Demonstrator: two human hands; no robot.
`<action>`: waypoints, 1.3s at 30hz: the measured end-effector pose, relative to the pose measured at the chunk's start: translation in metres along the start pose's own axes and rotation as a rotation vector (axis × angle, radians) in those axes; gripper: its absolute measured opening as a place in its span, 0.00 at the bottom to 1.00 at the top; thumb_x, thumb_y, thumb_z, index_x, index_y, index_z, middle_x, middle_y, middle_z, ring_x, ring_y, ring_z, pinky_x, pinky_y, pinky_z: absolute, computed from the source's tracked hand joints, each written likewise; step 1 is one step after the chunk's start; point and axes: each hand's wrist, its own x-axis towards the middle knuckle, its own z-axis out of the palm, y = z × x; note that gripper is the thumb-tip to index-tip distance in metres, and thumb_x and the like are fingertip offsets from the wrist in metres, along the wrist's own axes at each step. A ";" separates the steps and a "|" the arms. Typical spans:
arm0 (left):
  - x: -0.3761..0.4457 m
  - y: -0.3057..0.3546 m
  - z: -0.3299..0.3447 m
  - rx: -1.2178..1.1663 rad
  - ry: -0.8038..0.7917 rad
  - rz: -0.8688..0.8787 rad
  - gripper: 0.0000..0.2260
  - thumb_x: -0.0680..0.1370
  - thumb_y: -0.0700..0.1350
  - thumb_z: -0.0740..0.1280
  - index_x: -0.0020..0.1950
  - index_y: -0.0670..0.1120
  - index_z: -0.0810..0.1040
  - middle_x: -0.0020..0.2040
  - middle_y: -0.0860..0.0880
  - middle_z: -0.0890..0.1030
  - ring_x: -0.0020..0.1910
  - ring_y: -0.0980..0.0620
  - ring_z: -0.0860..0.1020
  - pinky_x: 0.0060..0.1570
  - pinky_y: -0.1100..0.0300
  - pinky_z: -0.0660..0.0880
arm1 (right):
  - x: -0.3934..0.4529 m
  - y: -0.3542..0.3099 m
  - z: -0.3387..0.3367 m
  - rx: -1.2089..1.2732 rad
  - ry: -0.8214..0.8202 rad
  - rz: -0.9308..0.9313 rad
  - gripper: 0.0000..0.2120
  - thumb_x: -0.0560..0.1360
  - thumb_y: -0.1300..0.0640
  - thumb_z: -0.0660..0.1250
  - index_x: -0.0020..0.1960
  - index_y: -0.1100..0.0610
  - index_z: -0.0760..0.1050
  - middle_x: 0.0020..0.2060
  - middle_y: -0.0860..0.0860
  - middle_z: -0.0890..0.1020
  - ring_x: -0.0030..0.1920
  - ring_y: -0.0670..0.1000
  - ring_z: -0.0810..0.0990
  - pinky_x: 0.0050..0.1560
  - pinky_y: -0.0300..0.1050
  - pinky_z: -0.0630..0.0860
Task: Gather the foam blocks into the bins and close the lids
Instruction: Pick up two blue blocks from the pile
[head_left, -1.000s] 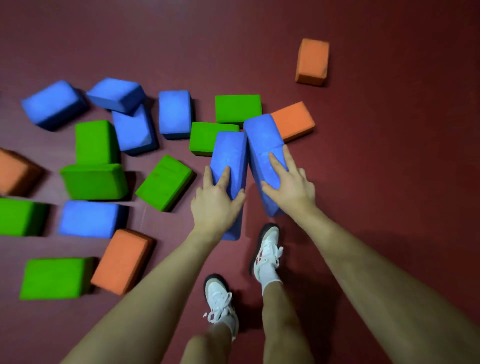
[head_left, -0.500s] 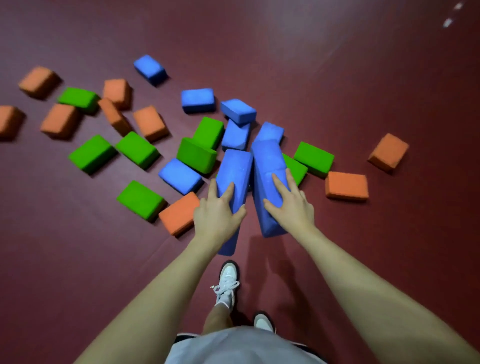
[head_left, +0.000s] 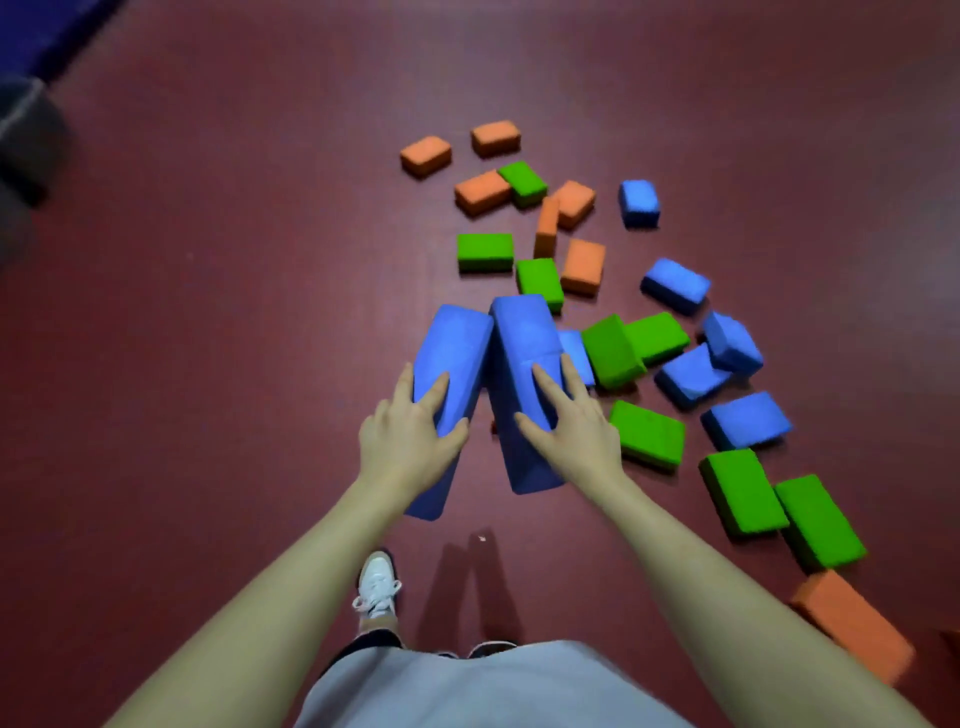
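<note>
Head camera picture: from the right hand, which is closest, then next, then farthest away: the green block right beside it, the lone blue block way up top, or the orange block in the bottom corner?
From the right hand:
1. The green block, on the floor just to its right.
2. The orange block, bottom right corner.
3. The lone blue block, far up and ahead.
</note>
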 end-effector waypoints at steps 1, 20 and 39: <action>-0.006 -0.018 -0.008 -0.013 0.021 -0.056 0.28 0.77 0.59 0.62 0.76 0.59 0.60 0.79 0.48 0.53 0.65 0.40 0.71 0.59 0.52 0.69 | 0.001 -0.018 0.004 -0.002 -0.019 -0.058 0.31 0.75 0.40 0.64 0.75 0.39 0.58 0.78 0.44 0.50 0.67 0.58 0.69 0.54 0.52 0.73; -0.138 -0.436 -0.144 -0.138 0.338 -0.841 0.28 0.77 0.59 0.61 0.76 0.59 0.60 0.79 0.47 0.53 0.67 0.39 0.69 0.62 0.51 0.68 | -0.017 -0.476 0.200 -0.069 -0.355 -0.836 0.29 0.77 0.41 0.61 0.75 0.38 0.57 0.78 0.42 0.51 0.66 0.57 0.69 0.54 0.51 0.73; -0.041 -0.711 -0.240 -0.197 0.517 -1.220 0.27 0.77 0.60 0.62 0.75 0.58 0.62 0.78 0.46 0.54 0.67 0.39 0.70 0.61 0.51 0.68 | 0.108 -0.812 0.342 -0.086 -0.470 -1.192 0.28 0.78 0.40 0.59 0.76 0.39 0.56 0.78 0.44 0.51 0.66 0.57 0.69 0.51 0.50 0.74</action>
